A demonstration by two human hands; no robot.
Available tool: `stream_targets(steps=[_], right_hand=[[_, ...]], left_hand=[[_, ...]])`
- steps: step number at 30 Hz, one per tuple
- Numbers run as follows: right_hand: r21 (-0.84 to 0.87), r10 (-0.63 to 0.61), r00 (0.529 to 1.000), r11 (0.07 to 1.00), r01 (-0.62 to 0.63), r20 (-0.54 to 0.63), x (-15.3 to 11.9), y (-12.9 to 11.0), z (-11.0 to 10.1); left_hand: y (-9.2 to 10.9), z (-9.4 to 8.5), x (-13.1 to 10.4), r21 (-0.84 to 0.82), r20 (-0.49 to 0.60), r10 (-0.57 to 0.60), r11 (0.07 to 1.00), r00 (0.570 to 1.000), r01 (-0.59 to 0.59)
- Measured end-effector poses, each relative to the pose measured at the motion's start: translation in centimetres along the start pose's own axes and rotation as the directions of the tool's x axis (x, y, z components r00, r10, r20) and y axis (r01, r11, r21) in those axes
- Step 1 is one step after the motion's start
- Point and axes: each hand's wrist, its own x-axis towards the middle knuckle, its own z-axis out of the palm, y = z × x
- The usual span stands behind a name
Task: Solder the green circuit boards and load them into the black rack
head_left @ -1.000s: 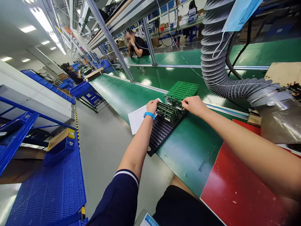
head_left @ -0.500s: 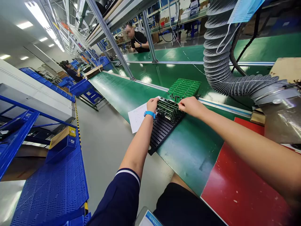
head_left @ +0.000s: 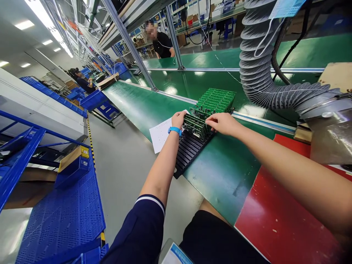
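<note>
Several green circuit boards stand on edge, side by side, in a black slotted rack on the green bench. My left hand, with a blue wrist strap, is closed at the left end of the nearer boards. At their right end, my right hand pinches the edge of a circuit board. Fingers hide exactly which board each one grips. Behind them rises a second group of upright green boards. The rack's front slots hold no boards.
A white printed sheet lies left of the rack. A red mat covers the bench at right, below a grey flexible duct. Blue shelving stands across the aisle. A co-worker sits beyond the bench.
My right hand has shifted slightly left along the boards, its fingers a little more extended. My left hand stays at the boards' left end. The co-worker's hands have dropped from view.
</note>
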Motion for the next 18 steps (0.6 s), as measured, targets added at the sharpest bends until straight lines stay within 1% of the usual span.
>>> stream_targets(steps=[1, 3, 6, 8, 10, 13, 18], right_hand=[[0.023, 0.007, 1.000, 1.000, -0.008, 0.025, 0.01, -0.06, 0.17], [0.041, 0.030, 0.999, 0.999, -0.030, 0.017, 0.04, -0.05, 0.36], [0.028, 0.078, 0.994, 0.997, -0.077, -0.073, -0.01, 0.18, 0.22], [0.026, 0.112, 0.988, 0.994, -0.110, -0.109, -0.06, 0.39, 0.01], [0.035, 0.132, 0.986, 0.991, -0.129, -0.099, -0.05, 0.52, -0.16], [0.041, 0.129, 0.990, 0.991, -0.126, -0.058, 0.02, 0.48, -0.34], [0.007, 0.086, 0.996, 0.996, -0.086, 0.000, 0.07, 0.36, -0.58]], left_hand=[[0.02, 0.03, 0.02, -0.003, 0.002, 0.005, 1.000, 1.000, -0.005], [0.09, 0.07, 0.01, -0.006, 0.000, 0.016, 1.000, 1.000, -0.016], [0.29, 0.07, -0.09, -0.003, -0.011, 0.030, 1.000, 0.999, -0.030], [0.46, 0.10, -0.16, 0.003, -0.021, 0.039, 0.999, 0.999, -0.039], [0.61, 0.18, -0.16, 0.009, -0.028, 0.051, 0.999, 0.998, -0.051], [0.78, 0.28, -0.02, 0.013, -0.026, 0.072, 0.997, 0.997, -0.071], [0.91, 0.01, 0.23, 0.006, 0.036, 0.084, 0.996, 0.996, -0.084]])
